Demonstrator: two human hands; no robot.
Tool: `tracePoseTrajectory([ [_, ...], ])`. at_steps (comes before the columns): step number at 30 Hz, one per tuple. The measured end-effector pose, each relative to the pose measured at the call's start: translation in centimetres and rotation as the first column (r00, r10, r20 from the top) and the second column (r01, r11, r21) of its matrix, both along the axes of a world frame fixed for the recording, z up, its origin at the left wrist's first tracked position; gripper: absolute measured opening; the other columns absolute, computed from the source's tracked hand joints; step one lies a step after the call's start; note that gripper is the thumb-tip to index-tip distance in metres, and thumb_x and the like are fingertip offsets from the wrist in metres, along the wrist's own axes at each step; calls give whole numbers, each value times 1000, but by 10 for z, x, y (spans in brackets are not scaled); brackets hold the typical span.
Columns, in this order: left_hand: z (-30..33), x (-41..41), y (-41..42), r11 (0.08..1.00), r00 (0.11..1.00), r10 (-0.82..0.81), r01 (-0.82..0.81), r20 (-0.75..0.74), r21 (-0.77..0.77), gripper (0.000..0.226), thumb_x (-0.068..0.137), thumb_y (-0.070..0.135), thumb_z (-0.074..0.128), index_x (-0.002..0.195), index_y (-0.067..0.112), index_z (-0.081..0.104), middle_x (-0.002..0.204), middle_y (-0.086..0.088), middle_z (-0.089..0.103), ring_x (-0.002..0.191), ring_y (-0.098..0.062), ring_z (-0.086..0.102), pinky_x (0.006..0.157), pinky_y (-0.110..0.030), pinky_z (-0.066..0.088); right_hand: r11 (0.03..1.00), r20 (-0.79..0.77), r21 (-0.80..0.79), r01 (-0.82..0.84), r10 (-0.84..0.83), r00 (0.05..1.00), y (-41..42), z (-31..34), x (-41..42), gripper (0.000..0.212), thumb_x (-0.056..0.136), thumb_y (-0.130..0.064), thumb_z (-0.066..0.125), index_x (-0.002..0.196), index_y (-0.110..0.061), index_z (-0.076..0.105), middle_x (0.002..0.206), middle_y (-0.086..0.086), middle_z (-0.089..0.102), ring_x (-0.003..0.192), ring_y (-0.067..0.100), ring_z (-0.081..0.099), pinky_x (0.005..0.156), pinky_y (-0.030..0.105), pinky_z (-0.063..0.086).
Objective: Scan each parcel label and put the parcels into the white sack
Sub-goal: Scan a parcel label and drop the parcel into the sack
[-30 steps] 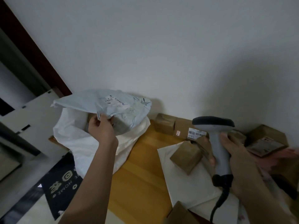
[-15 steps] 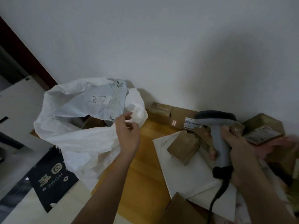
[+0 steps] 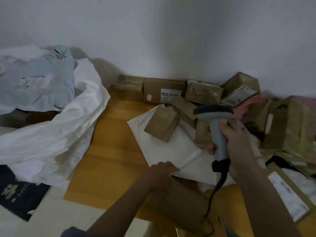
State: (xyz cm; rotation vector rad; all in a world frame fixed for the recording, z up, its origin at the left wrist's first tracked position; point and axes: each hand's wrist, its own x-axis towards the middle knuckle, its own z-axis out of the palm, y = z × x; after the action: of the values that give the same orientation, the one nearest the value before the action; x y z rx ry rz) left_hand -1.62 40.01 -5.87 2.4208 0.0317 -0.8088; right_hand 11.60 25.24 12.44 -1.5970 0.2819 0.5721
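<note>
The left hand (image 3: 162, 170) is pinching the white mailer's (image 3: 168, 147) near edge; lifting could tip the small brown parcel (image 3: 161, 124) off. The right hand's fingers (image 3: 212, 147) are gripping the barcode scanner (image 3: 216, 130).

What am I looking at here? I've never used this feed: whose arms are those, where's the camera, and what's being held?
There is no machine here: those are a person's two bare arms, filmed by one wide-angle camera worn on the head, looking forward and down.

The right hand grips a grey corded scanner, the tool for reading parcel labels. The left hand is on the near corner of a flat white mailer; whether it pinches the edge or only touches it, I cannot tell.

A small brown parcel lies on that mailer. More brown boxes line the wall and pile up to the right, some with labels facing up.

At left is the white sack, mouth open, with a grey bag lying in its opening.
</note>
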Motion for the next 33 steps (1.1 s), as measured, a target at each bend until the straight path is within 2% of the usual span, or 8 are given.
tracePoseTrajectory([
  [2,-12,-6,-10,961,977,-215,212,-5,178,104,73,39,81,153,36,16,162,-2,12,145,-25,20,116,-45,25,999,-35,48,23,-22,999,-8,-12,1,19,103,-24,42,97,-10,55,90,16,55,48,23,55,37,26,41],
  [4,-22,-12,-16,930,956,-291,277,23,241,105,79,38,76,154,38,3,163,-6,1,148,-30,10,120,-51,15,998,-53,63,27,-24,998,-15,-20,4,19,103,-27,44,89,-18,54,81,8,51,41,13,46,37,23,39],
  [6,-34,-20,-16,905,941,-339,320,20,280,104,83,40,72,155,37,-2,164,-10,0,149,-33,7,120,-57,5,997,-62,70,43,-39,997,-18,-24,7,19,103,-29,43,90,-19,54,82,9,50,42,14,43,37,24,39],
  [8,-43,-26,-13,850,904,-427,397,12,345,120,72,49,79,154,37,-7,163,-12,7,148,-36,15,117,-60,0,996,-63,69,52,-48,997,-22,-24,9,17,104,-30,42,94,-21,54,90,13,51,42,14,42,39,26,40],
  [11,-50,-34,-10,803,870,-491,473,-47,362,141,55,57,86,152,36,-14,162,-13,12,146,-38,19,115,-66,9,996,-51,78,37,-33,998,-27,-23,10,14,103,-32,44,98,-24,54,104,18,52,44,15,45,43,27,43],
  [18,-42,-41,-5,849,917,-399,362,16,384,141,48,62,85,152,28,-4,149,-11,28,135,-36,30,115,-58,24,994,-35,105,31,-28,999,-32,-18,11,13,102,-31,45,96,-23,54,104,18,53,44,15,46,44,29,42],
  [28,17,-53,18,935,973,-229,222,-7,276,133,61,62,80,152,36,-13,158,-3,3,145,-29,6,119,-45,14,994,22,101,29,-31,999,-31,-1,18,17,104,-30,42,100,-19,54,106,17,51,57,18,46,46,28,42],
  [33,39,-51,40,921,976,-217,205,-1,331,131,62,59,79,150,42,-16,158,-3,-1,144,-30,2,118,-48,18,994,42,109,-3,-1,999,-27,4,18,19,104,-30,42,92,-22,54,83,10,53,49,16,47,49,32,39],
])
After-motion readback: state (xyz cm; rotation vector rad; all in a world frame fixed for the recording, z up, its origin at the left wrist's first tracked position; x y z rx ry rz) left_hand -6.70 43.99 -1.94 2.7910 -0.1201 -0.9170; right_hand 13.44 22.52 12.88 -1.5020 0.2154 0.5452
